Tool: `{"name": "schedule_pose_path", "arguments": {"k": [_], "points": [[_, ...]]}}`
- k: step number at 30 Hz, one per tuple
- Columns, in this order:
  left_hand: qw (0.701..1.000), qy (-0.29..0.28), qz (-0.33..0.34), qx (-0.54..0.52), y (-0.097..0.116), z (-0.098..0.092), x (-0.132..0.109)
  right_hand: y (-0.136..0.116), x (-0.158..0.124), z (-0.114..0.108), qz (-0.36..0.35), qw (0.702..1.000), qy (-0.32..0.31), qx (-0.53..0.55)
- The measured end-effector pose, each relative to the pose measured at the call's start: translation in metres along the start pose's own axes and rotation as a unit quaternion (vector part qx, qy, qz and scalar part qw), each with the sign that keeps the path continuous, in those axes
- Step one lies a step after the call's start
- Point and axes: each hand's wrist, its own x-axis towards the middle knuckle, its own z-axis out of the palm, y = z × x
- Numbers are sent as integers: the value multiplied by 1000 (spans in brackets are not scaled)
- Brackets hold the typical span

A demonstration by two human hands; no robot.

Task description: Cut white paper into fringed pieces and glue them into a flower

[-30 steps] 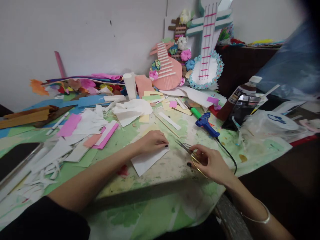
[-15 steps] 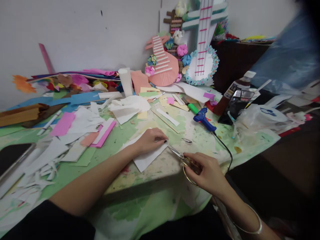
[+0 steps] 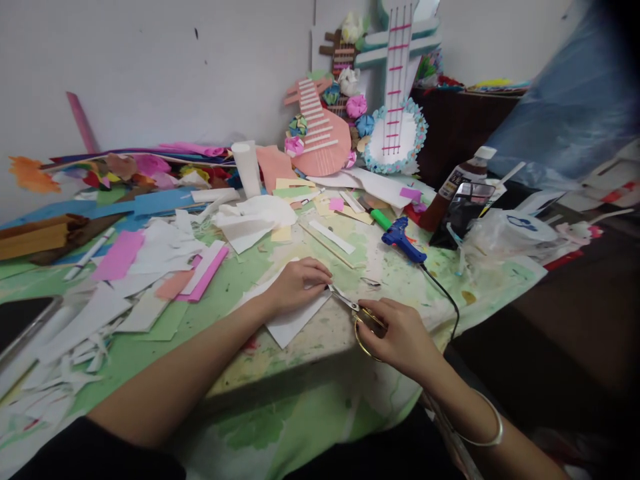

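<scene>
Two hands work near: left hand (image 3: 299, 283) presses flat, fingers curled, on white paper (image 3: 290, 320); right hand (image 3: 400, 333) grips gold-handled scissors (image 3: 357, 317).

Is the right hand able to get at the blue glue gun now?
Probably yes: the glue gun lies just beyond the right hand, with nothing large between. But that hand holds the scissors, so it would need to put them down first.

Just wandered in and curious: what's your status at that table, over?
Left hand pressing white sheet down. Right hand gripping scissors, blades pointing at sheet's edge. Glue gun cord close beside right hand.
</scene>
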Motion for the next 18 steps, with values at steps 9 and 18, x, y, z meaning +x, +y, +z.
{"name": "schedule_pose_path", "arguments": {"k": [9,18], "points": [[999,12,32,4,-2,-2,-2,3,-5,6,-18,995,22,-97],[998,-2,-69,7,-9,-6,4,3,-3,4,-45,992,7,-115]]}}
